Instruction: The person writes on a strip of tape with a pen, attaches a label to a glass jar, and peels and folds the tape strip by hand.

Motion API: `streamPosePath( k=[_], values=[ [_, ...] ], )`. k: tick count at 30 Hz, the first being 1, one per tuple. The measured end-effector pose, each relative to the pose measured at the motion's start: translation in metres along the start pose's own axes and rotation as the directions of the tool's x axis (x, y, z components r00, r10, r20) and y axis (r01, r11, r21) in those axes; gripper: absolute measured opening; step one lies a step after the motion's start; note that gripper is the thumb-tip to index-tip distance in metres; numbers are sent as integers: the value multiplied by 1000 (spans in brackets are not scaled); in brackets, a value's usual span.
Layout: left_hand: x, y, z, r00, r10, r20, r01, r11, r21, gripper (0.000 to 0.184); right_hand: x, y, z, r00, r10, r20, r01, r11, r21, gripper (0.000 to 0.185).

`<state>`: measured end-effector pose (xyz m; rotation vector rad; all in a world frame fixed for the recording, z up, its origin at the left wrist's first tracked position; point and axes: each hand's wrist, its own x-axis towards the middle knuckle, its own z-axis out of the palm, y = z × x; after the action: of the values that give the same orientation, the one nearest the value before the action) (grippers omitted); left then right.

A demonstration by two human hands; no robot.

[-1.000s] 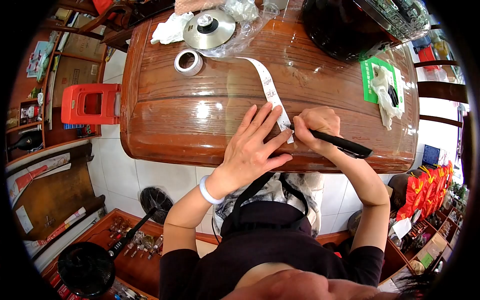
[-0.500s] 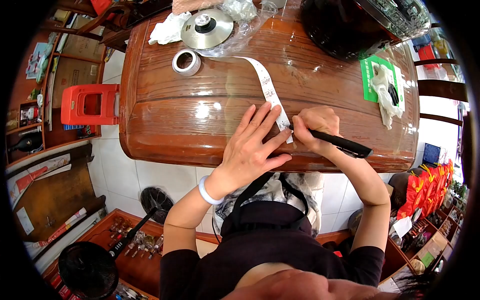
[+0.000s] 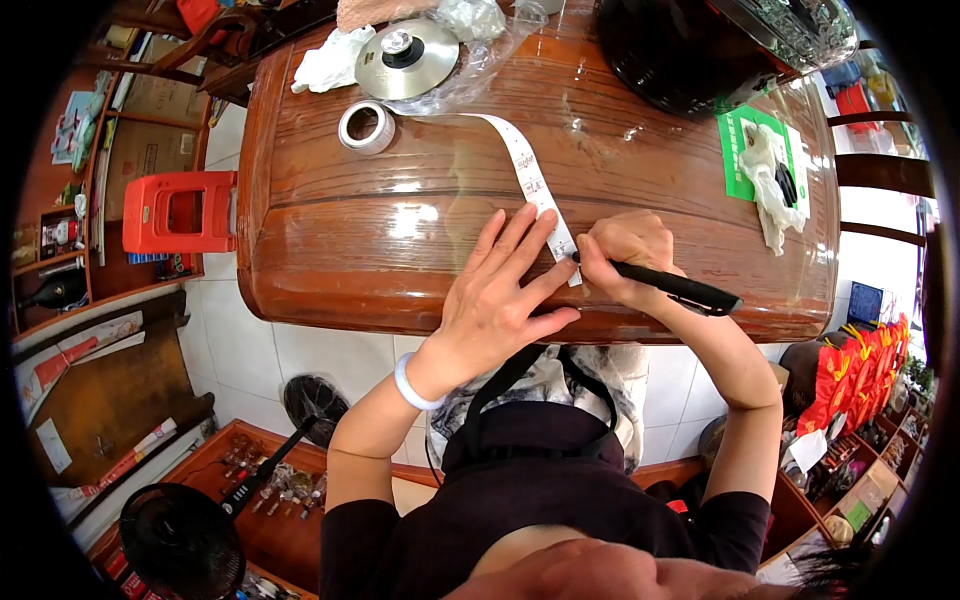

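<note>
A white paper strip (image 3: 513,152) with dark handwriting runs from its roll (image 3: 367,128) toward the table's near edge. My left hand (image 3: 505,280) lies flat with fingers spread, its fingertips resting on the strip's left side. A pale bangle circles that wrist. In my right hand (image 3: 628,252) is a black pen (image 3: 680,286), gripped in closed fingers, its tip at the strip near the loose end. The written marks are too small to read.
The glossy wooden table (image 3: 340,250) carries a metal pot lid (image 3: 408,72), crumpled plastic, a large dark glass jar (image 3: 690,55) and a green sheet (image 3: 738,170) under white tissue. A red stool (image 3: 180,212) stands left; a black fan (image 3: 180,540) is at lower left.
The pen tip has shifted very slightly on the strip. My left hand keeps its place, and the view has moved a little.
</note>
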<state>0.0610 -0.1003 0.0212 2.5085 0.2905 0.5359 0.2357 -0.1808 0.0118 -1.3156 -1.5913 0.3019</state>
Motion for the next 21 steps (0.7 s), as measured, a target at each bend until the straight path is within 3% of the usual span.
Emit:
streamPosePath(
  k=[8, 10, 11, 12, 18, 21],
  values=[
    [0, 0, -1, 1000, 2, -1, -2, 1000, 10, 48, 1, -3, -2, 997, 65, -33, -63, 997, 50, 27],
    [0, 1, -1, 1000, -8, 12, 8, 1000, 9, 48, 3, -7, -6, 985, 167, -47, -159, 977, 145, 27],
    [0, 1, -1, 1000, -6, 11, 6, 1000, 9, 48, 2, -8, -8, 975, 208, -75, -209, 978, -5, 28],
    [0, 1, -2, 1000, -3, 14, 3, 1000, 9, 47, 1, -7, -7, 963, 226, -145, -225, 974, 27, 29],
    [-1, -1, 0, 1000, 3, 2, -3, 1000, 6, 47, 5, -5, -11, 985, 155, -72, -157, 987, -23, 29],
    [-1, -1, 1, 1000, 6, -1, -6, 1000, -2, 48, 3, -1, -5, 988, 130, -84, -126, 991, 47, 32]
  ],
)
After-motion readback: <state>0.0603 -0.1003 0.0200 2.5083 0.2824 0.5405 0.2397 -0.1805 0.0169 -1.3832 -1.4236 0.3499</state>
